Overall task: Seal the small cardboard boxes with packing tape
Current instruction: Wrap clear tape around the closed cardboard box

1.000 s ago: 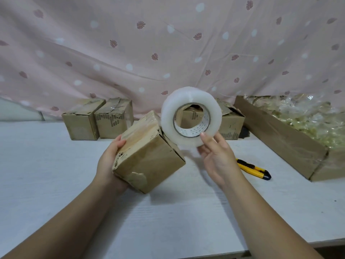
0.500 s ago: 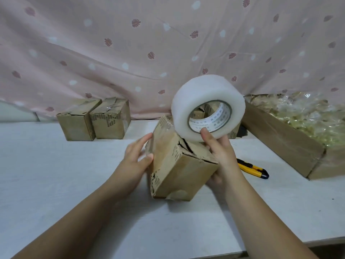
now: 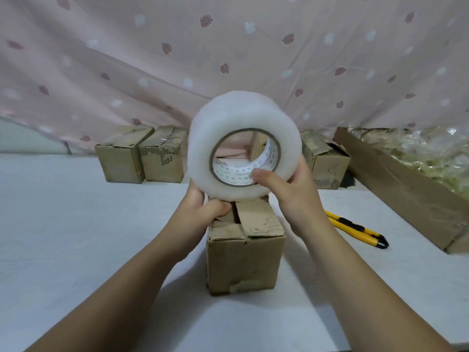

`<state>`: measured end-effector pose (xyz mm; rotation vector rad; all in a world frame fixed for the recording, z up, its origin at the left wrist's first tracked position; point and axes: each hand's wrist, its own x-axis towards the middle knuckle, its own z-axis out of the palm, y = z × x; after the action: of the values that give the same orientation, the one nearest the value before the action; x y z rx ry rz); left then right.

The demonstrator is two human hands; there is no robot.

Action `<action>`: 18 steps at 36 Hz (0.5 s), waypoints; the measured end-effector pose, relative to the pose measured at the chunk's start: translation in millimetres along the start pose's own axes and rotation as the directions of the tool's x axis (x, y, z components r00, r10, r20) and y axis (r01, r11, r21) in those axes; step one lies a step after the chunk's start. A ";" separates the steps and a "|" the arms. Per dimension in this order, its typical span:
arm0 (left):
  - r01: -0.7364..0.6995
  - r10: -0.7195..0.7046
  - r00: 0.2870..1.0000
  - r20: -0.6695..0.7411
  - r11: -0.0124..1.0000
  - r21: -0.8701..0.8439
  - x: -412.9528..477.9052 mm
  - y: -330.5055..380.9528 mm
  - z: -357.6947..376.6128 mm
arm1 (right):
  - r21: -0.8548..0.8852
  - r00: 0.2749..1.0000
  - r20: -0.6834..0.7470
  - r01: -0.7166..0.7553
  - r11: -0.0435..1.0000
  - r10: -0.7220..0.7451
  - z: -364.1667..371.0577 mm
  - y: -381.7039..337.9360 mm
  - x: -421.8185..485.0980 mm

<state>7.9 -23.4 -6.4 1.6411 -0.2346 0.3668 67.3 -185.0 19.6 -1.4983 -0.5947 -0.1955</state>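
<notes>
At 3 o'clock on the white worktop (image 3: 63,237) a long cardboard tray (image 3: 406,199) lies open, filled with crinkled clear plastic bags (image 3: 418,153). The small cardboard box (image 3: 243,262) stands at centre with its top flaps folded down and a gap between them, so its contents are hidden. Two more boxes (image 3: 142,158) stand side by side at 10 o'clock and another box (image 3: 327,163) at 2 o'clock. The tape roll (image 3: 228,138) is held upright just above the centre box's far end. The right hand (image 3: 291,189) grips it from 4 o'clock, thumb hooked into the core. The left hand (image 3: 200,212) pinches its lower rim at 7 o'clock, thumb curled beneath. A yellow utility knife (image 3: 355,228) lies at 4 o'clock, apart from the box.
</notes>
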 end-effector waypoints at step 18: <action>0.089 -0.064 0.994 -0.093 0.951 0.296 16.8 -15.7 5.5 | -0.029 0.935 -0.354 -0.006 1.000 -0.004 -1.5 11.1 7.8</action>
<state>29.7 -26.1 -15.0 1.9228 -0.0527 0.4253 79.6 -183.7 13.7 -1.4463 -0.3010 -0.4649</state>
